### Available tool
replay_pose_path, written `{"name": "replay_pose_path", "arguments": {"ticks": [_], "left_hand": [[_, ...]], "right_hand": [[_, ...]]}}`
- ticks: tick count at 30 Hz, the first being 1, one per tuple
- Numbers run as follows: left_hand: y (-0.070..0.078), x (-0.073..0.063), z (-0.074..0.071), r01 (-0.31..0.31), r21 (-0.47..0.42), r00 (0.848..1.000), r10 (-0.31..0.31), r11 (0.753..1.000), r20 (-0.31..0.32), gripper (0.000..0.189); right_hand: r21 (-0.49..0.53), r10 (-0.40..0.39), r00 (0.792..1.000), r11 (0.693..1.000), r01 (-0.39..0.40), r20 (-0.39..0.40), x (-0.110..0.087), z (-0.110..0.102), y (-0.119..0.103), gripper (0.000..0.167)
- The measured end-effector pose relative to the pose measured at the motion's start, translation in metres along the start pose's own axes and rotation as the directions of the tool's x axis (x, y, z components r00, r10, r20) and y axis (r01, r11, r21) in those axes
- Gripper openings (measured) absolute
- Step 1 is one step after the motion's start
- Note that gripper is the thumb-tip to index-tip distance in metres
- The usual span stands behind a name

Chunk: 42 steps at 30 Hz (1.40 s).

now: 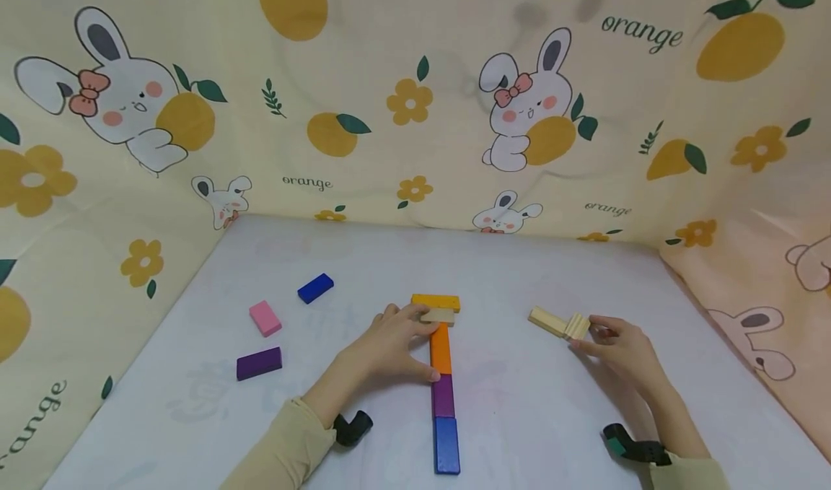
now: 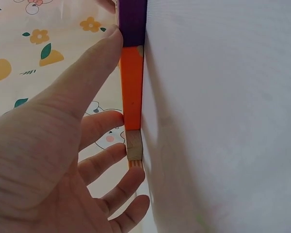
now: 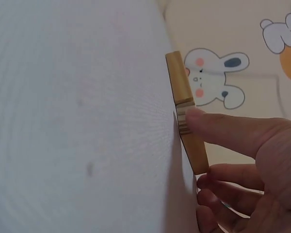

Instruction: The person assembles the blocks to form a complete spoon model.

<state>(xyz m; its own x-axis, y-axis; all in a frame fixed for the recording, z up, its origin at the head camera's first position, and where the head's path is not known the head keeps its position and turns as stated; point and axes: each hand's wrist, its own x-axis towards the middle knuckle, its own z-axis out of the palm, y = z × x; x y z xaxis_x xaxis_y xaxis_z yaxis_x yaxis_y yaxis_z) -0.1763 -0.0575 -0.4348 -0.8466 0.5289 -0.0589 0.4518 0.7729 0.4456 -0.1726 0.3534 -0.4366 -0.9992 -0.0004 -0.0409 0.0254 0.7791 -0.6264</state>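
A row of flat blocks runs up the table: a blue block, a purple block and an orange block. A natural wood block and a yellow block lie crosswise at its far end. My left hand spreads along the row, its thumb touching near the orange-purple joint and its fingers by the wood block. To the right, my right hand pinches a ridged wooden block between thumb and forefinger. Another wooden block touches its left end. The right wrist view shows the thumb on the ridges.
A blue block, a pink block and a dark purple block lie apart on the white tabletop at the left. A printed cloth with rabbits and oranges rises behind and beside the table.
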Motion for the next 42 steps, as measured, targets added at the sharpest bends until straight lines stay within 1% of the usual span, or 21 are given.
{"name": "replay_pose_path", "arguments": {"ticks": [3,9,21,27,33,39,42], "left_hand": [[-0.0006,0.0008,0.0003,0.008,-0.01,1.0,-0.008,1.0,-0.001,0.084],[-0.0006,0.0016,0.0008,-0.001,-0.005,1.0,0.001,1.0,-0.008,0.085],[0.0014,-0.0004,-0.0025,0.0,-0.011,1.0,0.0,1.0,0.013,0.083],[0.0005,-0.0001,-0.0021,-0.005,0.0,1.0,0.005,1.0,0.011,0.084],[0.0011,0.0002,-0.0034,0.002,-0.012,1.0,-0.002,1.0,0.012,0.084],[0.0017,-0.0006,-0.0028,0.0,-0.004,1.0,0.0,1.0,0.001,0.083],[0.0017,-0.0006,-0.0021,0.003,-0.004,1.0,-0.003,1.0,0.006,0.083]], "right_hand": [[-0.001,-0.008,1.0,1.0,0.008,-0.003,0.0012,-0.0001,0.0004,0.089],[-0.009,-0.017,1.0,1.0,0.017,-0.009,0.0006,-0.0016,0.0004,0.087],[-0.028,0.027,0.999,0.999,-0.029,-0.045,-0.0022,0.0002,-0.0007,0.086],[-0.019,0.024,0.998,1.0,-0.025,-0.065,-0.002,-0.0009,0.0025,0.086],[-0.004,0.024,0.997,1.0,-0.024,-0.072,-0.0019,-0.0033,0.0039,0.086],[0.022,0.035,0.994,0.999,-0.033,-0.101,-0.0024,-0.0015,0.0052,0.085],[0.026,0.036,0.993,0.999,-0.033,-0.115,-0.0028,-0.0016,0.0059,0.083]]}}
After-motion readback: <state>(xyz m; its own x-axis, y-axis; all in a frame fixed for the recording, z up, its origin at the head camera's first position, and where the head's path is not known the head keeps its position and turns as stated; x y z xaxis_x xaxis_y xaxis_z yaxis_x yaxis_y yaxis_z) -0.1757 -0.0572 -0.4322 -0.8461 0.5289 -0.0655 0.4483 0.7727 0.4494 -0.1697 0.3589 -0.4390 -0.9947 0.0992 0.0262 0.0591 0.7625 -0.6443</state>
